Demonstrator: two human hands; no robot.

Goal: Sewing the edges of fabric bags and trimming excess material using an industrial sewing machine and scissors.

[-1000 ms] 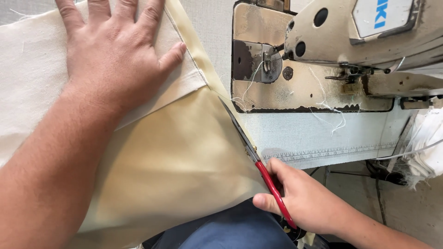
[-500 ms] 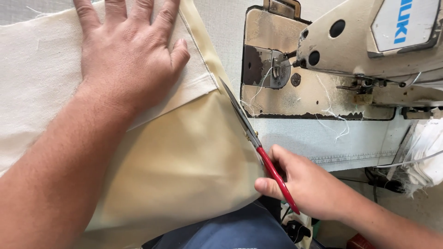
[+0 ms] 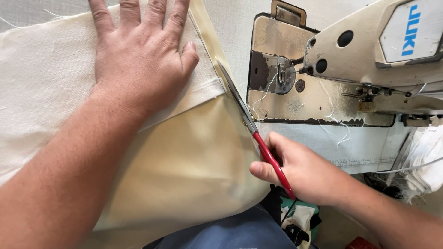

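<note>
My left hand (image 3: 140, 60) lies flat, fingers spread, on a white canvas piece (image 3: 41, 87) at the upper left. Under it lies a cream yellow fabric (image 3: 184, 170) that hangs over the table's front edge. My right hand (image 3: 295, 173) grips red-handled scissors (image 3: 251, 124). Their steel blades point up and left along the right edge of the yellow fabric, with the tips near my left thumb.
An off-white industrial sewing machine (image 3: 364, 60) stands at the right, its worn metal bed plate (image 3: 304, 99) littered with loose threads. White fabric scraps (image 3: 427, 157) hang at the far right. Blue cloth (image 3: 230, 233) shows below the table edge.
The scissors have advanced up along the fabric's right edge toward my left thumb. My left hand stays pressed flat on the canvas. The view has shifted slightly.
</note>
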